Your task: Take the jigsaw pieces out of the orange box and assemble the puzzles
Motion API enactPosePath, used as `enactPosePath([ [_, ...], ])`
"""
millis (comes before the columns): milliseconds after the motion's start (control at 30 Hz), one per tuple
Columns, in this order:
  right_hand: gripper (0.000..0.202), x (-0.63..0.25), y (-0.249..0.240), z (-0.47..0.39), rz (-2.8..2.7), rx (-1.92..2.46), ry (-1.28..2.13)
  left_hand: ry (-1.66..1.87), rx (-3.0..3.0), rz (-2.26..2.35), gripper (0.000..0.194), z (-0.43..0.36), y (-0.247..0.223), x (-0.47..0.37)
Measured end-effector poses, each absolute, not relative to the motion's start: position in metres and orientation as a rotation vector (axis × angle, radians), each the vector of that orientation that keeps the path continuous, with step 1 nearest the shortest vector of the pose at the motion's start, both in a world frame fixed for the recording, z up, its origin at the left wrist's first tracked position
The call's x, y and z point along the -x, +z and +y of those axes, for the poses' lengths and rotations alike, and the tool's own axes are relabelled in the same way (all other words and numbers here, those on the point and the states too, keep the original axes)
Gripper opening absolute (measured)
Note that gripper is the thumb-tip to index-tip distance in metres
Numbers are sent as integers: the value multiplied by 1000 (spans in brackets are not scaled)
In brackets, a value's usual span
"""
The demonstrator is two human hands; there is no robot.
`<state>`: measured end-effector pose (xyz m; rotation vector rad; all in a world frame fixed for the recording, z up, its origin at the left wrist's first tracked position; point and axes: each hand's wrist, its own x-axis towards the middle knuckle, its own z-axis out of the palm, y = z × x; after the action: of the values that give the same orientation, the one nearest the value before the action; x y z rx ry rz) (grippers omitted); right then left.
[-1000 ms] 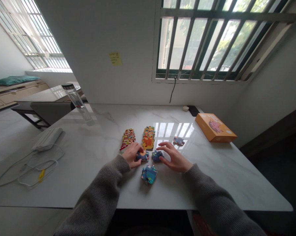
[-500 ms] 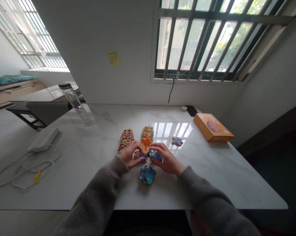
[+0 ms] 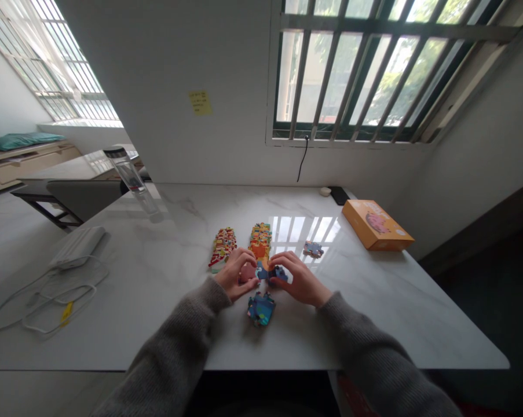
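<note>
My left hand [image 3: 235, 276] curls its thumb and fingers round a pinkish puzzle piece [image 3: 248, 271]. Opposite it, my right hand [image 3: 299, 280] grips dark blue puzzle pieces [image 3: 279, 273]; how many cannot be told. A lighter blue puzzle piece [image 3: 261, 270] shows between the fingertips of both hands. Just in front of the hands, nearer my body, lies a stack of blue-green puzzle pieces [image 3: 261, 309]. Beyond the fingers runs an overlapping row of orange and yellow pieces [image 3: 260, 236], its near end partly hidden. A similar red and cream row [image 3: 223, 245] lies left of it.
A small pile of puzzle pieces [image 3: 313, 249] lies right of my hands on the marble-look table [image 3: 178, 324]. Farther right stands an orange box [image 3: 376, 226], with a black phone-like object [image 3: 339, 196] behind it. A white device [image 3: 77, 246], cables and a bottle [image 3: 125, 169] are at left.
Both hands stay nearly in place. The orange piece between the fingertips is now down by the orange row's near end, and a blue piece shows between them instead.
</note>
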<state>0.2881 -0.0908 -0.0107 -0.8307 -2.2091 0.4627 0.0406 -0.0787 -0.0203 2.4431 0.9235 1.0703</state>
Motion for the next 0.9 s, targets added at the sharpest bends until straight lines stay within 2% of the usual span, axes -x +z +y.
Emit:
enactPosePath([
  [167, 20, -307, -10, -86, -2329, 929, 475, 862, -2618, 1162, 31, -68, -36, -25],
  [367, 16, -309, -16, -85, -2462, 947, 432, 709, -2689, 1257, 26, -69, -44, -22],
  [633, 22, -309, -20, -86, -2460, 974, 415, 662, -2662, 1231, 31, -64, -48, -16],
  [900, 42, -305, -16, -88, -2355, 968, 388, 752, -2626, 1143, 30, -71, -30, -19],
])
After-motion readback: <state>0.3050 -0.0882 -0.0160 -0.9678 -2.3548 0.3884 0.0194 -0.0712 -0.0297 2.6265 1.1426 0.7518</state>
